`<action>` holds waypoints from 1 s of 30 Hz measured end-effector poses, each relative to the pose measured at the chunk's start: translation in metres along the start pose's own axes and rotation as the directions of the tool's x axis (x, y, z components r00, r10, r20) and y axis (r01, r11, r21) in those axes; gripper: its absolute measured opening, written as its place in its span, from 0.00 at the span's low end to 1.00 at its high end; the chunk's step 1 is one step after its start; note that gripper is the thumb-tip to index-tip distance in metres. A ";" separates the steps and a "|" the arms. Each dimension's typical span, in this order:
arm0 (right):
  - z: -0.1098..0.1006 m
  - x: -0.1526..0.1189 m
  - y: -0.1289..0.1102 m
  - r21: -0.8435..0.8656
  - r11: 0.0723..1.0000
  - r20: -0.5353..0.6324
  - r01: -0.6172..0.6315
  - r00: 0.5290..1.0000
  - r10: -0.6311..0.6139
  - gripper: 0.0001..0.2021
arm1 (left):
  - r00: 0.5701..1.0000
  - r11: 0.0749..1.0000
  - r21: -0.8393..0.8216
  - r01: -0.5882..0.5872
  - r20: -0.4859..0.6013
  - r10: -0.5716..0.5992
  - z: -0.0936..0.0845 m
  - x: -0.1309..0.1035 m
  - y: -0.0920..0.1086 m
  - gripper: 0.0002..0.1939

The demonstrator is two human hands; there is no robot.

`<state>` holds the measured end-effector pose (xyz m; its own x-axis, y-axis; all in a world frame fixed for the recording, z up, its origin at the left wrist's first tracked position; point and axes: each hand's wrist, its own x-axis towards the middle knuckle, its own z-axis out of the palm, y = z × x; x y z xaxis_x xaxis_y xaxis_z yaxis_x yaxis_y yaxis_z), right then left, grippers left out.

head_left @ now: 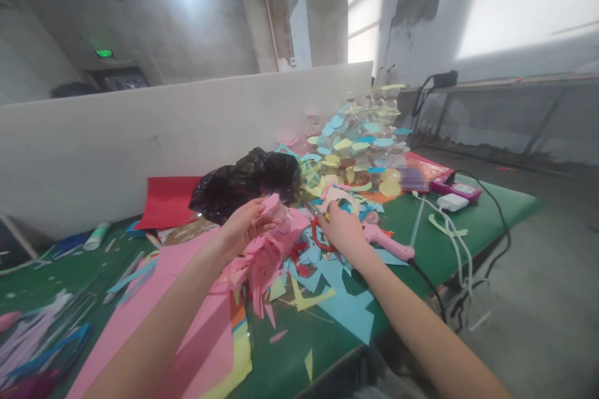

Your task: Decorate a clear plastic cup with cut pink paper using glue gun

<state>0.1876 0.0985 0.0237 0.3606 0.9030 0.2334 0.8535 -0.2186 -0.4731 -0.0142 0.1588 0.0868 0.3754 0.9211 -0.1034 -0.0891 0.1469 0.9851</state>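
My left hand (250, 227) is closed on a piece of pink paper (272, 204) above a heap of pink paper strips (264, 265). Close by on the right, my right hand (344, 230) is closed on red-handled scissors (320, 238), whose blades point away and to the left, toward the pink paper. Whether the blades touch the paper I cannot tell. Blue and yellow paper scraps (349, 299) lie under and in front of my right hand. A pink glue gun (390, 243) rests just right of that hand.
A black plastic bag (243, 181) lies behind my left hand. Stacked clear cups with coloured paper discs (369, 137) stand at the back right. Pink sheets (196, 336) lie front left. A purple power strip (461, 190) and cables occupy the green table's (496, 199) right side.
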 end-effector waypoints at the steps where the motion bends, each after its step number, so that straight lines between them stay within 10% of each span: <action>1: -0.001 0.001 0.000 -0.005 1.000 -0.021 0.017 1.000 -0.017 0.11 | 1.000 1.000 0.006 0.007 -0.008 -0.007 0.000 0.000 0.000 0.10; 7: -0.001 0.001 -0.006 0.110 0.953 -0.132 0.284 0.954 -0.269 0.14 | 0.999 0.999 0.031 0.042 0.016 -0.042 -0.003 0.000 -0.002 0.09; 13: 0.007 -0.001 -0.007 0.245 0.637 -0.399 0.731 0.675 -0.620 0.18 | 0.990 0.995 0.037 0.089 0.108 -0.093 -0.007 0.002 -0.008 0.06; 18: 0.002 -0.002 -0.007 0.171 0.544 -0.414 0.821 0.561 -0.717 0.15 | 0.972 0.987 0.138 0.088 0.207 -0.115 0.001 -0.007 -0.005 0.08; 30: 0.003 -0.003 -0.010 0.159 0.455 -0.502 0.876 0.468 -0.727 0.11 | 0.961 0.979 0.148 0.139 0.220 -0.169 0.001 -0.011 -0.009 0.13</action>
<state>0.1774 0.0992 0.0251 -0.2630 0.3962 0.8797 0.6441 0.7509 -0.1457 -0.0170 0.1472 0.0794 0.5791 0.7804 -0.2358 0.1012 0.2182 0.9706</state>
